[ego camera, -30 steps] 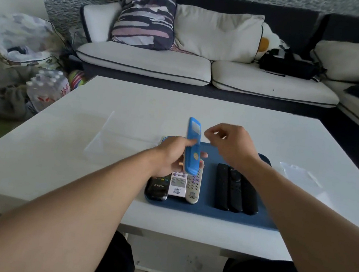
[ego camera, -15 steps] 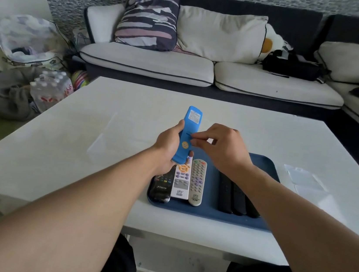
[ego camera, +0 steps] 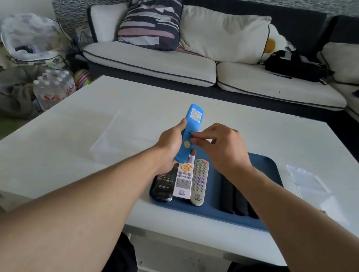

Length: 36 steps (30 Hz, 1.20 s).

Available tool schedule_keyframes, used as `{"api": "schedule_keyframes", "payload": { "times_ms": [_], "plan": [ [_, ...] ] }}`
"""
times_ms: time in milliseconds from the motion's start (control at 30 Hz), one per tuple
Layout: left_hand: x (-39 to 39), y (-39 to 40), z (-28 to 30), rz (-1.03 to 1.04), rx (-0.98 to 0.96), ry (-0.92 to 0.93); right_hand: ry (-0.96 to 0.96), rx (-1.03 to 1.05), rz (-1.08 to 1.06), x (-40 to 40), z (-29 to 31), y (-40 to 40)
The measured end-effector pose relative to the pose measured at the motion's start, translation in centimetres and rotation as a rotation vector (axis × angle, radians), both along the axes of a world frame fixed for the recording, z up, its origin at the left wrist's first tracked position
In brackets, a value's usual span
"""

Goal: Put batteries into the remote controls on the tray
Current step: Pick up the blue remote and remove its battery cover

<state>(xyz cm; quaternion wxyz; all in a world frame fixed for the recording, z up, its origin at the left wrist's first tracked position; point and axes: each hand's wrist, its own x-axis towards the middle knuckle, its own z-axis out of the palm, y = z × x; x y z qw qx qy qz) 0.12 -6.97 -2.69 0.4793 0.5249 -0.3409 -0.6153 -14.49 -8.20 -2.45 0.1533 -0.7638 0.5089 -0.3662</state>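
Note:
My left hand (ego camera: 170, 142) grips a blue remote (ego camera: 190, 126) held nearly upright above the tray, its back with a white label facing me. The fingertips of my right hand (ego camera: 220, 149) pinch at the middle of that remote's back; whether they hold anything small I cannot tell. Below lies a blue tray (ego camera: 209, 213) on the white table. On its left side sit a black remote (ego camera: 163, 187), a white remote (ego camera: 183, 182) with orange buttons and a grey remote (ego camera: 199, 183). Three black remotes (ego camera: 236, 200) lie on its right, partly hidden by my right forearm.
Clear plastic packaging (ego camera: 309, 182) lies on the table right of the tray, and a clear sheet (ego camera: 107, 140) to the left. A sofa (ego camera: 205, 70) with cushions stands behind the table. A pack of water bottles (ego camera: 52, 89) and bags sit on the floor at left.
The blue remote has been turned so its labelled back faces me and tilted slightly. My right hand moved in from beside it and now pinches at its back.

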Motion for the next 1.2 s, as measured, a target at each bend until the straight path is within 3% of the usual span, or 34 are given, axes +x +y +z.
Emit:
{"api": "schedule_keyframes", "payload": {
  "times_ms": [300, 567, 733, 833, 1000, 1200],
  "plan": [
    [0.1, 0.1, -0.1, 0.004, 0.017, -0.016, 0.022, 0.065, 0.002, 0.3, 0.3, 0.0],
    [0.2, 0.4, -0.5, -0.083, 0.004, -0.213, 0.054, 0.320, 0.058, 0.1, 1.2, 0.4],
    [0.4, 0.0, -1.1, -0.026, 0.035, -0.316, -0.039, 0.492, 0.142, -0.3, 1.9, 0.8],
    [0.6, -0.3, -1.5, 0.037, 0.042, -0.307, 0.142, 0.550, 0.142, -1.1, 2.4, 1.1],
    [1.1, -0.2, -1.7, 0.089, 0.066, -0.251, 0.487, 0.841, 0.269, -0.8, 0.3, 3.3],
    [0.5, -0.3, -1.3, 0.056, 0.114, -0.114, 0.544, 0.872, 0.303, 2.1, -1.8, 4.9]
  ]
}}
